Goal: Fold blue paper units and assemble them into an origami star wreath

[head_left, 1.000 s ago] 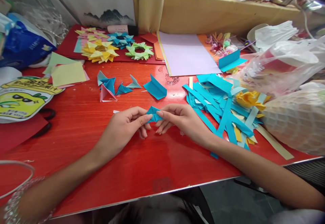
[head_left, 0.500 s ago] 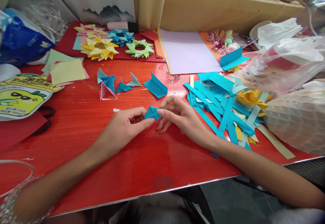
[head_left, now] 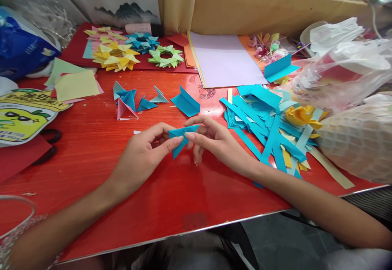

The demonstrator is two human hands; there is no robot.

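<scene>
Blue folded paper (head_left: 179,132) sits between the left hand (head_left: 145,153) and right hand (head_left: 218,141) (both pinching it).

Bare hands (head_left: 139,153), uncovered forearms (head_left: 88,208), and a pale, translucent, beaded bracelet (head_left: 6,241) around the left one.

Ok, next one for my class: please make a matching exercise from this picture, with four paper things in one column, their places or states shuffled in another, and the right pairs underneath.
Column one
1. Folded blue paper
2. Lilac sheet
3. Green paper ring
4. Pink folded piece

Column two
A. Pointed all round, with a hole in the middle
B. Just in front of a darker blue piece
C. Held by the left hand and right hand
D. Flat, with orange paper on either side

Right pairs
1-C, 2-D, 3-A, 4-B
</scene>
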